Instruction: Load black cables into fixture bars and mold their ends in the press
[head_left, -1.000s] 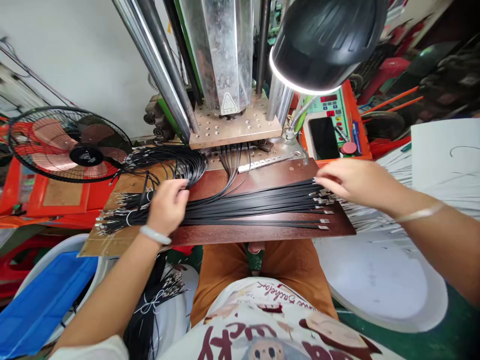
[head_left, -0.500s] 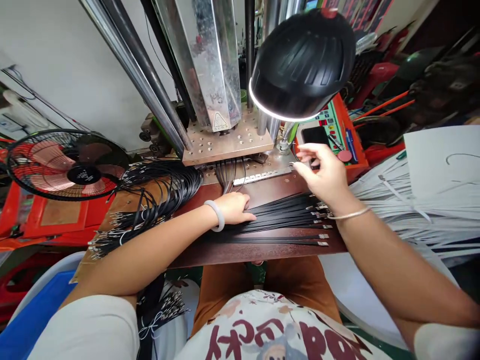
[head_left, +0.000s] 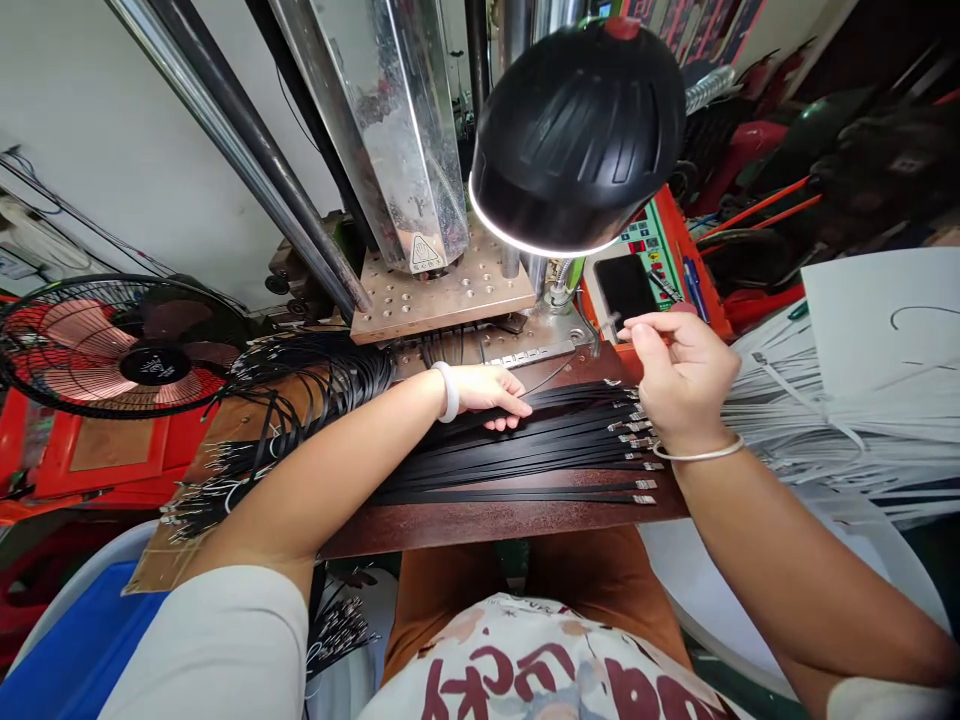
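Observation:
Black flat straps [head_left: 510,450] with silvery metal ends lie side by side across the brown work board [head_left: 480,522]. My left hand [head_left: 491,392] rests over the upper straps, thumb and fingers closed on a black strap. A thin dark strand curves from near those fingers toward the press base. To the right, my right hand [head_left: 684,372] is raised above the metal ends, thumb and forefinger pinched together. A small blurred thing shows at its fingertips, too unclear to name. Behind the hands stands a press with a drilled metal plate [head_left: 442,300] and a slotted metal strip [head_left: 536,353] below it.
A black lamp [head_left: 581,140] hangs low above the work. Bundled black cords [head_left: 330,375] lie left, by a fan [head_left: 154,362]. A phone [head_left: 624,288] lies in an orange tray at the back right. White strips [head_left: 795,420] pile up at right.
My left hand has shifted slightly right and up, its fingers now closed on a strap. My right hand has moved right and a little down, its fingers closer together. The view has tilted slightly.

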